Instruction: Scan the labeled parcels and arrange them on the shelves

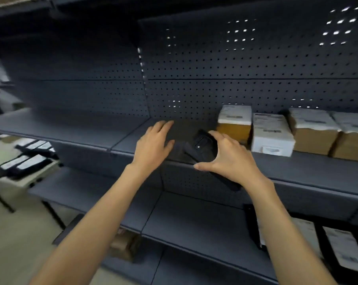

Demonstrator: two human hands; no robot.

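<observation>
Parcels, label-wrapped brown cardboard boxes, look light and stiff; my right hand grips a black handheld scanner, left hand flat, empty.

A dark grey metal shelf is running across in front of a perforated back panel. Four labelled parcels are sitting on it in a row at the right: a brown box with a white label, a white-wrapped box just beside it, then two more brown boxes. A black handheld scanner is lying near the shelf's front edge. On the lower shelf, flat labelled packets are lying at the right.
</observation>
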